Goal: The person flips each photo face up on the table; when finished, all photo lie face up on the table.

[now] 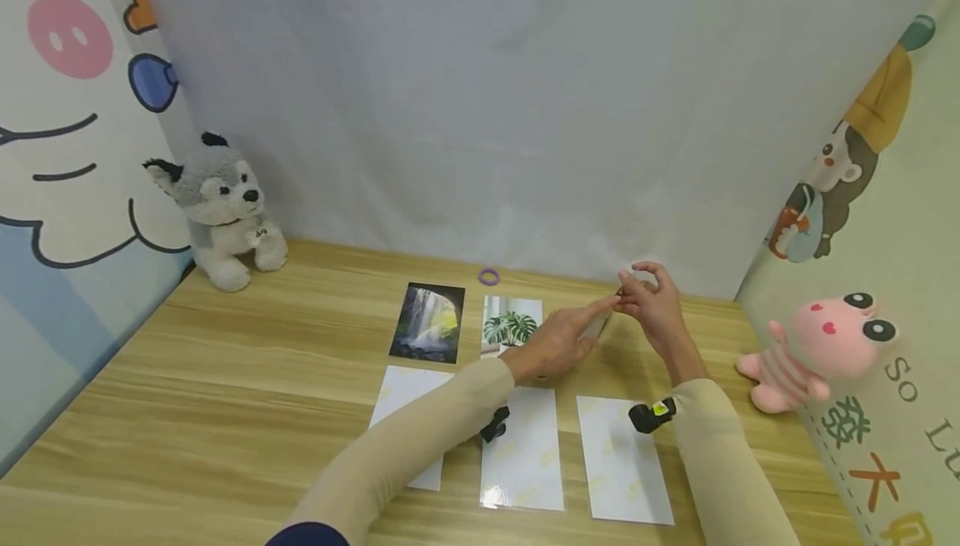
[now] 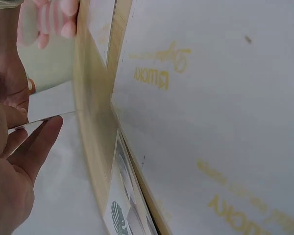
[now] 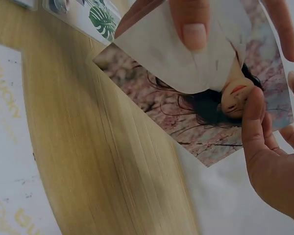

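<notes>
Above the back right of the table, both hands hold a photo print [image 3: 159, 110] of a person in white before pink blossoms. In the right wrist view, the thumb of my left hand [image 1: 557, 343] lies over the picture side. My right hand [image 1: 657, 306] grips the print near one end, fingertips on its face. The left wrist view shows the print [image 2: 49, 118] nearly edge-on between the fingers. Left of the hands lie a plant photo [image 1: 512, 323], partly covered by the left arm, and a waterfall photo [image 1: 426, 323].
Three white sheets with yellow lettering lie in front: a left sheet [image 1: 401, 388] partly under the left arm, a middle sheet [image 1: 522, 454] and a right sheet [image 1: 626, 467]. A purple ring [image 1: 489, 277] lies behind. A plush husky [image 1: 225, 212] and a pink plush toy [image 1: 817, 354] flank the table.
</notes>
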`<state>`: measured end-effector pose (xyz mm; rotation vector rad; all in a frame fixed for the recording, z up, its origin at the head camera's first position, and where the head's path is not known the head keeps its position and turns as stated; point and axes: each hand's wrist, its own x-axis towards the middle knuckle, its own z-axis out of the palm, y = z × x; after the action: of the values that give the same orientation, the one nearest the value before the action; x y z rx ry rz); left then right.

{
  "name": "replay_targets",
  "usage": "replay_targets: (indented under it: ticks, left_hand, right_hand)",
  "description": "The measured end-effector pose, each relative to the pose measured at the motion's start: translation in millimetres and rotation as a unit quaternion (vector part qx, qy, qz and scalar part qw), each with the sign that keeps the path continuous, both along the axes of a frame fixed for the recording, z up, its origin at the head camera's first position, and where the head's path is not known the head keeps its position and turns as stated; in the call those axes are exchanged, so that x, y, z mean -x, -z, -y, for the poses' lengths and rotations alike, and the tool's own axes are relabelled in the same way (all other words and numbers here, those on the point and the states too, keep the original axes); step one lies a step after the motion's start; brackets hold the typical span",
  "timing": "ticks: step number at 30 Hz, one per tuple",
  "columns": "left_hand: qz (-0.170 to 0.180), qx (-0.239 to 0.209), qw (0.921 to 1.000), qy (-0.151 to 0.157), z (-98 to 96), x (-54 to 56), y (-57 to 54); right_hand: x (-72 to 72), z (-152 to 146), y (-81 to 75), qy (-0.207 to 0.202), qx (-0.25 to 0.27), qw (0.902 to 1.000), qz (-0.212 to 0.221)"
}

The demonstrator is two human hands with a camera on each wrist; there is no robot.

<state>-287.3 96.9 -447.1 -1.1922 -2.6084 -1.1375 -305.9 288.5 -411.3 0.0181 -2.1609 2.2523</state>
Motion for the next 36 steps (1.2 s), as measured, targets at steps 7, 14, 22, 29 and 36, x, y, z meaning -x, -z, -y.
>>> replay_targets:
  ticks: [7,14,22,29,36]
  left_hand:
    - [0.029,-0.030,0.9987,-0.029,-1.1,2.2,0.5]
    - [0.027,-0.058,0.9973,-0.036,-0.5,3.0,5.6]
    - [0.047,-0.073,0.9957,-0.031,1.7,1.5,7.5]
    - [0.059,-0.104,0.9908,-0.065,2.8,0.6,8.6]
    - [0.076,-0.148,0.9816,-0.093,3.8,3.5,7.4]
  right_hand:
    - [2.4,9.5,-4.7,0.066,-0.092,0.9936,-0.002]
    - [3.4,15.6,-1.9,0.112,-0.122,0.9861,0.006]
    - [2.5,17.4,0.9,0.116,-0.140,0.9832,0.003]
    - [0.4,12.8,3.7,0.157,-0.173,0.9723,0.012]
    - [-4.4,2.6,11.9,0.168,-0.219,0.9610,0.018]
